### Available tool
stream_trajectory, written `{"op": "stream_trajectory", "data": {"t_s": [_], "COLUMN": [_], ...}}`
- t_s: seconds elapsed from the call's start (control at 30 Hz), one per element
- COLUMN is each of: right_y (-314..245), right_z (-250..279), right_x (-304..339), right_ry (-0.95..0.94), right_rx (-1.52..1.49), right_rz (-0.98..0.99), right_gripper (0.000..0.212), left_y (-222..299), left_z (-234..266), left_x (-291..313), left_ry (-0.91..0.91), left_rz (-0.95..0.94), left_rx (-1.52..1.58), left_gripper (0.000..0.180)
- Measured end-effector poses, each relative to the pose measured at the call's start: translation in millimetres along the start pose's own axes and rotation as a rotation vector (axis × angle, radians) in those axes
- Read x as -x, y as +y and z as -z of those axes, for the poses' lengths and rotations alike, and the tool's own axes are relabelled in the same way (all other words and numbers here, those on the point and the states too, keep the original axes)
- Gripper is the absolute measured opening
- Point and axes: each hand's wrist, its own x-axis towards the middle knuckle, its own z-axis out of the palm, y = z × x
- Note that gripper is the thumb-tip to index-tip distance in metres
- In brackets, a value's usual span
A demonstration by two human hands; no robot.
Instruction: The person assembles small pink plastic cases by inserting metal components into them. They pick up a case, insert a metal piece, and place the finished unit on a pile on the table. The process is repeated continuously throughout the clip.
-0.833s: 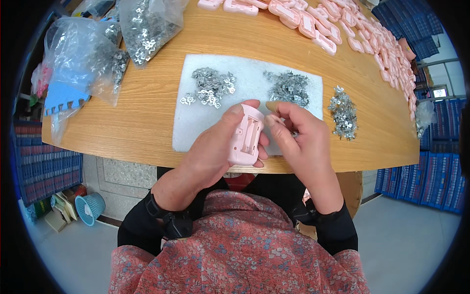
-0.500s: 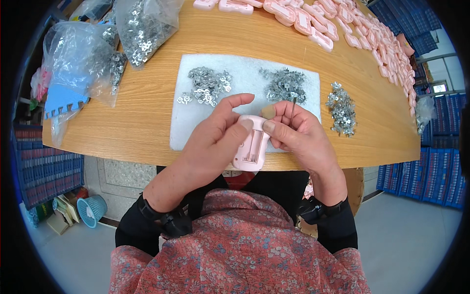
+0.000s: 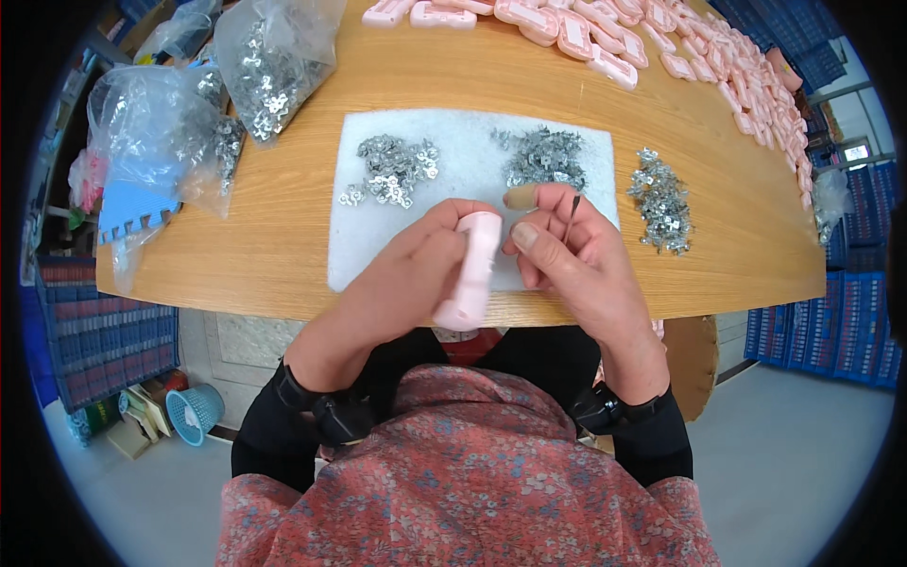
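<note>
My left hand (image 3: 392, 279) is closed round a pale pink plastic casing (image 3: 470, 274), tilted so one narrow side faces up and smeared by motion at its near end. Just right of it, apart from the casing, my right hand (image 3: 597, 279) has its fingers curled, with a thin dark metal tool (image 3: 573, 217) held upright among them. A tan cover (image 3: 520, 197) wraps one right fingertip. Beneath both hands lies a white foam mat (image 3: 463, 161). On it are a left pile of small metal contact pieces (image 3: 392, 170) and a right pile of metal pieces (image 3: 546, 159).
Another heap of metal pieces (image 3: 661, 201) lies on the wooden table (image 3: 737, 255) right of the mat. Many pink casings (image 3: 605, 42) spread along the far right. Clear bags of metal parts (image 3: 274, 71) and a blue foam piece (image 3: 137, 203) occupy the far left.
My left hand has turned the casing onto its side, hiding its open battery compartment. My right thumb and fingers have come off the casing and still keep the thin tool.
</note>
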Motion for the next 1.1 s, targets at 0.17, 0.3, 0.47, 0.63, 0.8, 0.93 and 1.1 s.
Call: {"op": "stream_trajectory", "data": {"t_s": [0.17,0.3,0.47,0.63,0.8,0.93,1.1], "right_y": [14.0,7.1,7.0,1.6,-2.1,-6.8,-16.5], "right_z": [2.7,5.1,14.5,17.5,16.9,2.6,2.5], "right_x": [-0.2,-2.2,-4.3,-4.0,-13.8,-35.1,-68.2], "right_ry": [-0.059,-0.076,-0.052,-0.014,0.066,0.096,0.234], "right_rx": [0.145,0.151,0.321,0.358,0.505,0.765,1.087], "right_rz": [0.182,0.12,0.12,0.096,0.19,0.328,0.459], "right_gripper": [0.022,0.02,0.016,0.018,0.018,0.016,0.016], "left_y": [2.8,-3.3,-1.8,-3.1,16.2,9.8,7.7], "left_z": [4.9,6.8,4.1,16.1,10.7,31.5,38.1], "left_x": [3.2,-0.8,0.5,2.3,24.4,36.4,41.0], "left_ry": [-0.178,-0.322,-0.297,-0.316,0.068,0.032,0.073], "left_rz": [0.197,0.238,0.332,0.298,0.206,0.127,0.03], "left_rx": [0.603,0.701,0.696,0.668,0.388,0.444,0.731], "left_gripper": [0.033,0.032,0.027,0.031,0.052,0.055,0.049]}}
